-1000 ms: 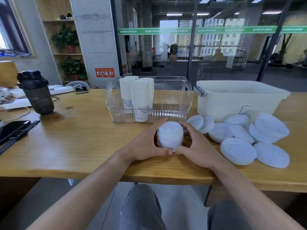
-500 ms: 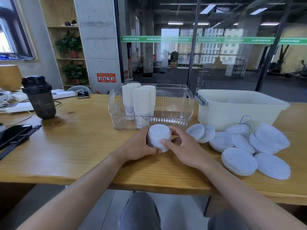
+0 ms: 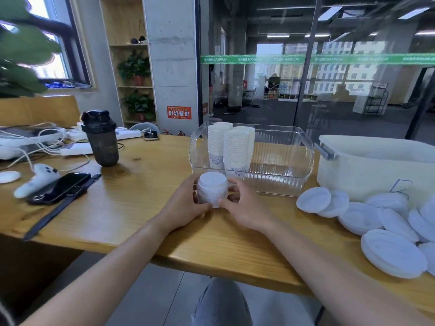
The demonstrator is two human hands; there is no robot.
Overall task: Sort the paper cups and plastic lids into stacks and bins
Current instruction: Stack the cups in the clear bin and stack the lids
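Both hands, our left hand (image 3: 186, 203) and right hand (image 3: 242, 205), cup the lid stack (image 3: 212, 188) on the tabletop (image 3: 131, 198), squaring it before binning.

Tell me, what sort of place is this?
Probably an office workspace: a wooden desk, glass partition walls looking onto a larger open floor, and shelves with potted plants.
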